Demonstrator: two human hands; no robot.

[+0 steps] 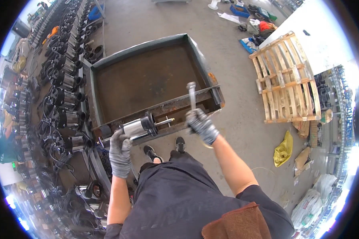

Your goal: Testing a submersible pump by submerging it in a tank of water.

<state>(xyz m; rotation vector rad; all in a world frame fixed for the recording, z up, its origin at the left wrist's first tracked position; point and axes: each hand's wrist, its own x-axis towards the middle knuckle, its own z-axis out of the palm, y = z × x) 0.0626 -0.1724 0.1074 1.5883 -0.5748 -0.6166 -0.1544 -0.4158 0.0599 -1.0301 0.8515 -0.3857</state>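
Observation:
A shiny metal motor body (pixel 133 128) lies along the near beam of the open tank, with a black flange (pixel 149 123) and a thin shaft (pixel 164 122) pointing right. My left hand (pixel 120 154), in a grey glove, is closed at the motor body's left end. A slim rod (pixel 101 142) shows just beyond those fingers. Right of the shaft, my gloved right hand (pixel 202 125) grips a hammer (pixel 192 95) by its handle. The hammer's head is raised away from me, apart from the motor body, and slightly blurred.
A rust-edged metal tank (pixel 92 85) with a brown floor spreads out ahead. Rows of metal pump motors (pixel 64 97) with black cables line the left. Wooden pallets (pixel 285 79) stand at the right, near a yellow bag (pixel 283 149). A brown cloth (pixel 237 224) lies over my clothing.

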